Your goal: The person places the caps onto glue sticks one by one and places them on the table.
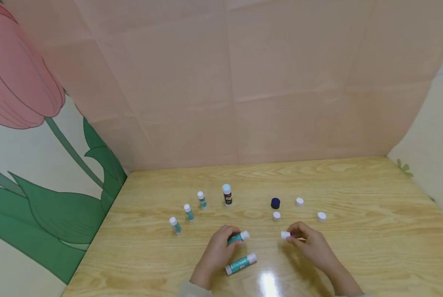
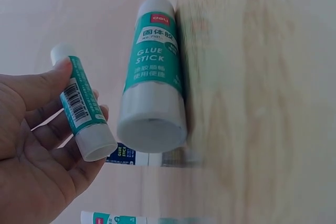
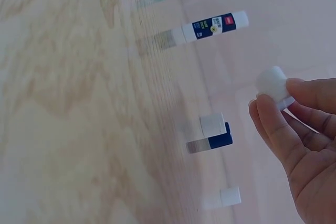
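My left hand (image 1: 217,247) grips a small teal glue stick (image 2: 83,98) between thumb and fingers, held tilted with white showing at both ends. Just in front of that hand, a larger teal glue stick (image 1: 240,264) lies on its side on the table (image 1: 132,264). My right hand (image 1: 312,245) pinches a white cap (image 3: 274,85) between thumb and fingertips, above the table and apart from the glue stick. Close beyond the right hand are a white cap (image 1: 276,216), a dark blue cap (image 1: 275,203) and two further white caps.
Three small teal glue sticks, one of them the nearest glue stick (image 1: 175,226), stand upright in a slanting row at the left. A dark glue stick (image 1: 227,195) with a white top stands behind them. A pink cloth (image 1: 236,90) hangs along the table's back edge.
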The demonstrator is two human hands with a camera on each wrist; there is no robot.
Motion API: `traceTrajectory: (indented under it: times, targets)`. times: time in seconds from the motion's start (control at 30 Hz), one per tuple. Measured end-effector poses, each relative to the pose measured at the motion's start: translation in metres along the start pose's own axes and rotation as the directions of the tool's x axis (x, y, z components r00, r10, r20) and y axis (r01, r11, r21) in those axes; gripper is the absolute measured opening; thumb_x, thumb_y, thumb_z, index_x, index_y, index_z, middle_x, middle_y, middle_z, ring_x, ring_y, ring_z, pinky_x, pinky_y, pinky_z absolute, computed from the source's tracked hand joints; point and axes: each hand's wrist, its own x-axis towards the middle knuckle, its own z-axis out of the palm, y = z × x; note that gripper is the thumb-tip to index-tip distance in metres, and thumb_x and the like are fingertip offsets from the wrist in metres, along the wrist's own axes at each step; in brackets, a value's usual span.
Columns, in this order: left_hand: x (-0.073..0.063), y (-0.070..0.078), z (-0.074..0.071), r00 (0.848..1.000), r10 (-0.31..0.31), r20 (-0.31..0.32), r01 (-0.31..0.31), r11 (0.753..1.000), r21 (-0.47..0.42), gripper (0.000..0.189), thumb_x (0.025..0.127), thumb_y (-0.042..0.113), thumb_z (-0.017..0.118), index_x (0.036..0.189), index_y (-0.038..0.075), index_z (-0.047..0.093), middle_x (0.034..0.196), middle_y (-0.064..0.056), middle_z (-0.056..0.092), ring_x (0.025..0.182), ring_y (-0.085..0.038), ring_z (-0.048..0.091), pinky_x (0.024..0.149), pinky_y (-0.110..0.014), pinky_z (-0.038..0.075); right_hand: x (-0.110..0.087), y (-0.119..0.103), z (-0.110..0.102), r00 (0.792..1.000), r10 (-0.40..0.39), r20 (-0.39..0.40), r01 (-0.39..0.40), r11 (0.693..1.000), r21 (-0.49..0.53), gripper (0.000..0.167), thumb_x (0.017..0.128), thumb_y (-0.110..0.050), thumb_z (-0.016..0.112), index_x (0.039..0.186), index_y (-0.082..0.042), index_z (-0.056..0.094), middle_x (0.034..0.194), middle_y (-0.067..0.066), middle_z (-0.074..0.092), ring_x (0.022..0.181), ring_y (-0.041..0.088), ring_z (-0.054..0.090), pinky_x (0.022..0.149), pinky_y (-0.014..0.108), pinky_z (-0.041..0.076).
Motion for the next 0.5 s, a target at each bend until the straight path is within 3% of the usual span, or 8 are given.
traceTrajectory:
  times: [0.5]
  targets:
    - [-0.0002,0.0046,0.0036,0.999,-0.014,0.04,0.014,1.0,-0.01,0.025,0.082,0.025,0.057,0.103,0.011,0.057,0.097,0.01,0.053,0.09,-0.008,0.051,0.078,-0.027,0.042,-0.0007,-0.0019,0.0042,1.0,0.007,0.014,-0.008,1.0,0.015,0.014,0.075,0.0,0.064,0.086,-0.004,0.055,0.08,0.002,0.059,0.074,0.013,0.056,0.067,0.03,0.048]
